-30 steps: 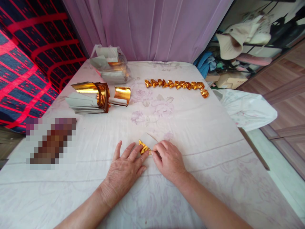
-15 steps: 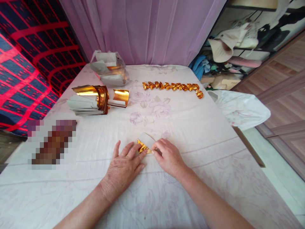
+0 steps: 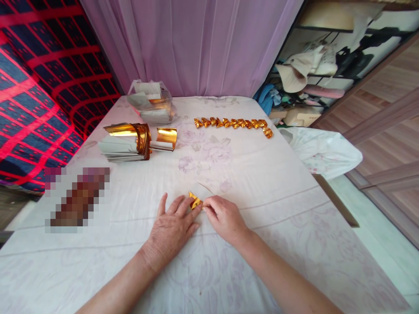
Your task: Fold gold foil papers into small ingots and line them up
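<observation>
A partly folded sheet of gold foil paper [image 3: 195, 201] lies on the table in front of me, its pale back showing at the far side. My left hand [image 3: 173, 221] rests on the cloth with fingers spread, the fingertips pressing the near left part of the sheet. At the sheet's right corner, my right hand [image 3: 225, 218] pinches the paper between thumb and forefinger. Farther off, a row of folded gold foil pieces [image 3: 231, 123] runs across the table. To the left stands a stack of gold foil paper [image 3: 122, 148], with a few curled sheets [image 3: 166, 137] beside it.
A clear plastic bag of more foil paper [image 3: 152, 104] sits at the far left corner. A blurred-out object [image 3: 78, 198] lies at the left. The floral cloth [image 3: 262, 261] covers the table; a white bag [image 3: 327, 150] and shelves [image 3: 321, 78] are beyond its right edge.
My right hand has moved slightly left, bringing the sheet's right corner inward toward my left fingertips. My left hand stays pressed on the paper. The view has shifted a little.
</observation>
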A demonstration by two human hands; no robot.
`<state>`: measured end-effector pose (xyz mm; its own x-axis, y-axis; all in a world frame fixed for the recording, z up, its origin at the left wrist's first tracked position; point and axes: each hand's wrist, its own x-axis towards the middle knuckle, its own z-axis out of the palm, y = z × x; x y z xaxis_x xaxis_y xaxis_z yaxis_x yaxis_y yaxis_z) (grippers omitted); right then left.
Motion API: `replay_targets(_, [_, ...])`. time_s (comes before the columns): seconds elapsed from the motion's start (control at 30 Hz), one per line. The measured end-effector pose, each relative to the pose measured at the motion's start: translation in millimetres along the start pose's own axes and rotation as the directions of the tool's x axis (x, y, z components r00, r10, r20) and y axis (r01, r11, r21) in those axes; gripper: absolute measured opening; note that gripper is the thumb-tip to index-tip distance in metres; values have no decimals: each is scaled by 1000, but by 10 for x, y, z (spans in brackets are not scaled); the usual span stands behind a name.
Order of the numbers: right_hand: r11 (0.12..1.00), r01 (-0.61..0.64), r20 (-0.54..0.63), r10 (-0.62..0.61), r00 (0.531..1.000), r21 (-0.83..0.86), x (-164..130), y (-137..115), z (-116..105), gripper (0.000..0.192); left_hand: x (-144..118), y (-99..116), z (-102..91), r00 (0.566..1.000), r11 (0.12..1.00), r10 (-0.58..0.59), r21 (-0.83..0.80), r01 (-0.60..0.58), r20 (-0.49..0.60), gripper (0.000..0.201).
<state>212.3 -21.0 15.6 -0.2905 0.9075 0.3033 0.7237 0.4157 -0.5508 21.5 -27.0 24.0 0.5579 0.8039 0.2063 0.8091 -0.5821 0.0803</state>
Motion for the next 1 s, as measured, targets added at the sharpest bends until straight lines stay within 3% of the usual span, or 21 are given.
replay_targets(0.23, [997,-66,29,67,997,-31,13,0,72,13,-31,-75,3,999,999,38,-14,-38,1,41])
replay_targets(0.53, [992,-114,57,117,992,-50,23,-24,74,9,-66,-382,26,973,973,217,-101,-209,78,36])
replay_targets(0.8, [962,-215,121,237,964,-168,102,-130,66,9,-51,-348,4,976,975,199,-122,-188,88,34])
replay_targets(1.0, [954,-269,177,290,941,-132,159,-160,17,8,-46,-345,1,977,974,192,-136,-179,88,31])
